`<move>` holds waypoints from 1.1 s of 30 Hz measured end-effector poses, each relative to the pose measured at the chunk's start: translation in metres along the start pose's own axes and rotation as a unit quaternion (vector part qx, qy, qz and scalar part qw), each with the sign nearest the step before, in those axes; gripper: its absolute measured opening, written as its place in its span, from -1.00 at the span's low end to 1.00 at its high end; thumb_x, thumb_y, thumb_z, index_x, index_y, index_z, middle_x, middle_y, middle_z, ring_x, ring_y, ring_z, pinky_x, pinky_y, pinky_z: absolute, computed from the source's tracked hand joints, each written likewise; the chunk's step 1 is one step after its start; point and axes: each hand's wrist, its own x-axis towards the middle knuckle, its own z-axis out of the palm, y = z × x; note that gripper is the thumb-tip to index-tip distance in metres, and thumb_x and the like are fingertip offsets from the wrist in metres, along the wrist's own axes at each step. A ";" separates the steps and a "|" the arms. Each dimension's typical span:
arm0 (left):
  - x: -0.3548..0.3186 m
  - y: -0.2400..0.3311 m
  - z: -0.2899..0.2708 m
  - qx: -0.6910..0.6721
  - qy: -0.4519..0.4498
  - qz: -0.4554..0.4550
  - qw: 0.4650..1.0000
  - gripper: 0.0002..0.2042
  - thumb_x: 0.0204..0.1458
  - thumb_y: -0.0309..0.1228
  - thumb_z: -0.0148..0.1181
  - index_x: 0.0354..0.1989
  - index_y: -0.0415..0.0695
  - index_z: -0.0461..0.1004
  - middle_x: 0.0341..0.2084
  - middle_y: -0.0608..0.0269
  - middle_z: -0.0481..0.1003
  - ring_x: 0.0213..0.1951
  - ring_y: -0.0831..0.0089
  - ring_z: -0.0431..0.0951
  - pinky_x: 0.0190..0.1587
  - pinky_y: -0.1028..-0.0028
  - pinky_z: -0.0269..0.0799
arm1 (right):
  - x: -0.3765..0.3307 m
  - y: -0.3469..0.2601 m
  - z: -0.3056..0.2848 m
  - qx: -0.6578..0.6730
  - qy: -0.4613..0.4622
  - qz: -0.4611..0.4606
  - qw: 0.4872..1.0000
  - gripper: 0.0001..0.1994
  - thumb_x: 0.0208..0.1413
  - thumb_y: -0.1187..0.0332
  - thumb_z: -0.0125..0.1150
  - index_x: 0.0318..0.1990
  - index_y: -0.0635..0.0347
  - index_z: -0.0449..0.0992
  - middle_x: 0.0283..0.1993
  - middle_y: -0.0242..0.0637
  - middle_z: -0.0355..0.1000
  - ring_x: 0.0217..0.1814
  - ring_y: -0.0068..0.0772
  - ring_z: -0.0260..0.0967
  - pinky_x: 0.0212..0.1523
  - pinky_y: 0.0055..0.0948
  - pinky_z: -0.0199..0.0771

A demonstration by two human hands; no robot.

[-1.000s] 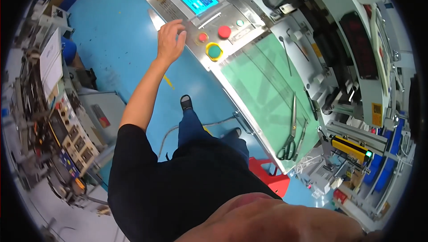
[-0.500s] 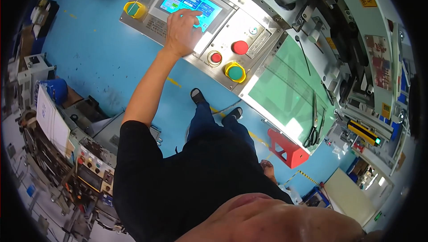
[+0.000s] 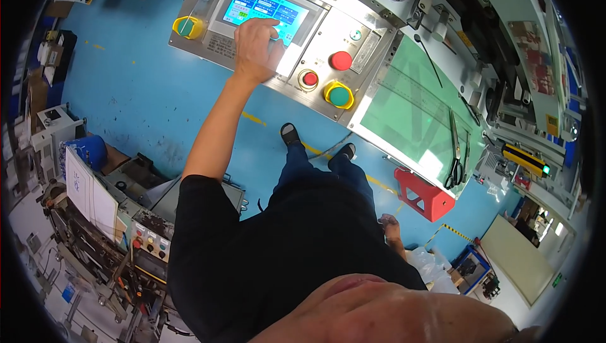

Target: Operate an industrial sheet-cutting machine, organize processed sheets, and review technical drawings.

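Note:
My left hand (image 3: 255, 49) reaches over a lit blue touchscreen (image 3: 249, 5) set in a metal control panel (image 3: 328, 33). Its index finger stretches across the lower part of the screen, with the thumb apart from it; the hand holds nothing. Down by my right hip hangs my right hand (image 3: 390, 224), away from the panel, its fingers curled. It is too small to tell what, if anything, is in them. Right of the screen sit a large red button (image 3: 341, 60), a smaller red button (image 3: 309, 79) and a green button in a yellow guard (image 3: 339, 95).
A green work surface (image 3: 404, 103) adjoins the panel, with a transparent ruler and black-handled scissors (image 3: 454, 172) on it. A red bracket (image 3: 423, 198) juts below its near edge. Machine parts (image 3: 435, 21) rise beyond. Another machine (image 3: 136, 242) stands at the lower left.
My view has shifted slightly, so the scene sits a little differently. The left hand stays at the screen, its fingers barely changed. The right hand shows a bit more beside my hip.

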 end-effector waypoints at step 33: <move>-0.156 0.127 -0.007 -0.267 -0.139 -0.214 0.929 -0.94 0.00 -0.56 0.09 -0.46 -0.22 0.35 -0.48 0.05 0.41 -0.38 0.19 0.43 -0.26 0.35 0.36 | -0.022 0.084 0.022 0.013 0.031 -0.082 0.996 -0.81 0.15 0.31 0.14 -0.16 0.22 0.44 -0.35 -0.35 0.45 -0.35 -0.50 0.41 -0.36 -0.49 0.45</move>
